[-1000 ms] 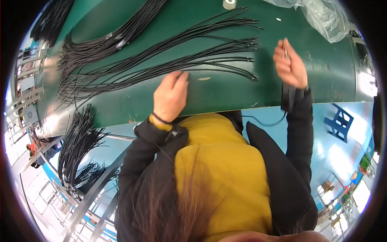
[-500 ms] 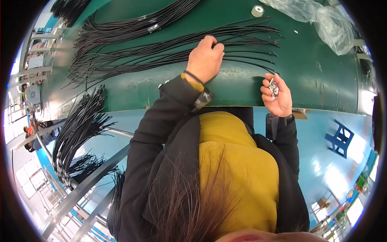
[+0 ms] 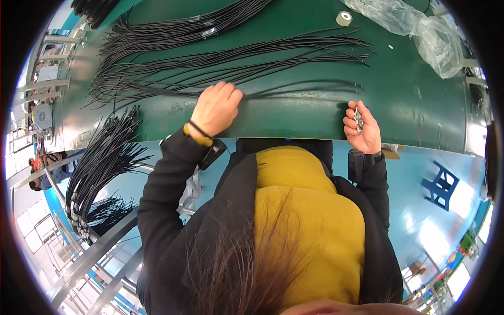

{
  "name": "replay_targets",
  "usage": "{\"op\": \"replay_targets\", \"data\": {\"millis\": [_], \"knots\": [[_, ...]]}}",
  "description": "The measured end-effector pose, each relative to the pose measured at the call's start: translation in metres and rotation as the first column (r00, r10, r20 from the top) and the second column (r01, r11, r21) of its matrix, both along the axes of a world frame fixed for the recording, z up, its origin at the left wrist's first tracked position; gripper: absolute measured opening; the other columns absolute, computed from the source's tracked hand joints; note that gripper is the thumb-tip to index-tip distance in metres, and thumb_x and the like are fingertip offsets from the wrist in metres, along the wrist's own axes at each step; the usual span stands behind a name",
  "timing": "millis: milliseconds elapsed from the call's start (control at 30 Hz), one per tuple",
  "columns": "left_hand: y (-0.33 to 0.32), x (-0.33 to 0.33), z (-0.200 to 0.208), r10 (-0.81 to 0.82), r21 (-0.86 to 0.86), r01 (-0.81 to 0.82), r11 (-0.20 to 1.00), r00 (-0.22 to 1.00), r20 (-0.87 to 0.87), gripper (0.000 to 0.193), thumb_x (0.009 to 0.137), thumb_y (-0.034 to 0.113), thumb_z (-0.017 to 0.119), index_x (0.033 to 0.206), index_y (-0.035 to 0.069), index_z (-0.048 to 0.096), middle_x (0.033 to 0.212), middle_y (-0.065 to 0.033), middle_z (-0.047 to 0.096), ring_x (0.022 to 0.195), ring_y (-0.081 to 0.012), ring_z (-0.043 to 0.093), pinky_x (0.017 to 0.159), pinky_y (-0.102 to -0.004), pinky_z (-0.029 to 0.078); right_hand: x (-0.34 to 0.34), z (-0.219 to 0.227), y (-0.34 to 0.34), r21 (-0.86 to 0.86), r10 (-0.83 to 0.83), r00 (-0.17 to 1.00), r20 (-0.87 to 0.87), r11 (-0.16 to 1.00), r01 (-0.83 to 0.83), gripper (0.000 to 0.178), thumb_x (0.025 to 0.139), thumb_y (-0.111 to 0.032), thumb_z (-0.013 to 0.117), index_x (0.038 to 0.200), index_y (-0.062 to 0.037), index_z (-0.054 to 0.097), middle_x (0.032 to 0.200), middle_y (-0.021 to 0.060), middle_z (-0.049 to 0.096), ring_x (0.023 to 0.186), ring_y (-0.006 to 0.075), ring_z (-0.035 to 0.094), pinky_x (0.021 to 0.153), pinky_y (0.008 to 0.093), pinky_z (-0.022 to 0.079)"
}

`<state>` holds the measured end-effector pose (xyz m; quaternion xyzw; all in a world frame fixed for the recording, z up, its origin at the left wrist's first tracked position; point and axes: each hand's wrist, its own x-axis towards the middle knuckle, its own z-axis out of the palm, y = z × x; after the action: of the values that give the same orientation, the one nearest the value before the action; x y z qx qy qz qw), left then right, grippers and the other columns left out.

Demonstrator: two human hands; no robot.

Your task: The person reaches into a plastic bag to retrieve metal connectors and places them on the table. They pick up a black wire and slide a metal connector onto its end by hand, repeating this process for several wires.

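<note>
My left hand (image 3: 216, 107) is closed around a few black cables (image 3: 283, 94) near the front of the green table (image 3: 294, 118). Their right ends are smeared by motion and stretch toward my other hand. Farther back, a loose spread of black cables (image 3: 210, 60) lies across the tabletop. At the table's front edge on the right, my right hand (image 3: 365, 131) is turned palm up, its fingers curled around several small silver metal pieces (image 3: 358, 119). Their exact kind is too small to make out.
Behind the loose cables lies a bound cable bundle (image 3: 173, 29). A white tape roll (image 3: 344, 19) and a clear plastic bag (image 3: 438, 44) are at the back right. More black cables (image 3: 100, 163) hang over a metal rail (image 3: 94, 257) at left. A blue stool (image 3: 441, 185) is on the floor.
My left hand has moved left and nearer to me, drawing a few cables apart from the spread. My right hand stays almost in place with the metal pieces.
</note>
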<state>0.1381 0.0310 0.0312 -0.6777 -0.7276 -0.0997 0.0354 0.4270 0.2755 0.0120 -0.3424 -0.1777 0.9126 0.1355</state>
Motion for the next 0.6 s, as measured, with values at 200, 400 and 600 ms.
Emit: {"op": "replay_targets", "data": {"millis": [200, 400, 600], "knots": [[0.021, 0.033, 0.003, 0.021, 0.089, -0.025, 0.996, 0.999, 0.047, 0.028, 0.068, 0.006, 0.065, 0.095, 0.006, 0.058, 0.092, -0.0078, 0.056, 0.085, -0.0247, 0.056, 0.071, -0.035, 0.046, 0.002, 0.003, 0.004, -0.007, 0.009, 0.997, -0.073, 1.0, -0.009, 0.025, 0.099, -0.026, 0.046, 0.106, -0.0033, 0.054, 0.081, 0.0018, 0.052, 0.06, 0.0105, 0.044, 0.047, 0.0216, 0.036], [0.06, 0.051, -0.02, 0.011, 0.148, -0.023, 0.989, 0.997, 0.083, 0.029, 0.073, 0.007, 0.062, 0.102, 0.008, 0.063, 0.098, -0.0085, 0.057, 0.089, -0.0249, 0.057, 0.074, -0.0355, 0.046, 0.008, 0.005, -0.004, 0.065, -0.062, 0.997, 0.035, 0.996, 0.059, 0.023, 0.098, -0.022, 0.048, 0.107, -0.0023, 0.055, 0.08, 0.003, 0.054, 0.063, 0.0117, 0.048, 0.049, 0.0228, 0.039], [0.105, 0.082, -0.013, 0.0, 0.31, 0.025, 0.95, 0.997, -0.081, 0.027, 0.073, 0.008, 0.057, 0.099, 0.007, 0.063, 0.093, -0.0064, 0.056, 0.085, -0.0236, 0.056, 0.069, -0.0337, 0.046, 0.03, -0.002, 0.002, 0.061, -0.093, 0.995, -0.03, 0.994, 0.095, 0.021, 0.097, -0.019, 0.05, 0.108, -0.0024, 0.056, 0.082, 0.004, 0.057, 0.064, 0.0122, 0.05, 0.05, 0.0223, 0.04]]}}
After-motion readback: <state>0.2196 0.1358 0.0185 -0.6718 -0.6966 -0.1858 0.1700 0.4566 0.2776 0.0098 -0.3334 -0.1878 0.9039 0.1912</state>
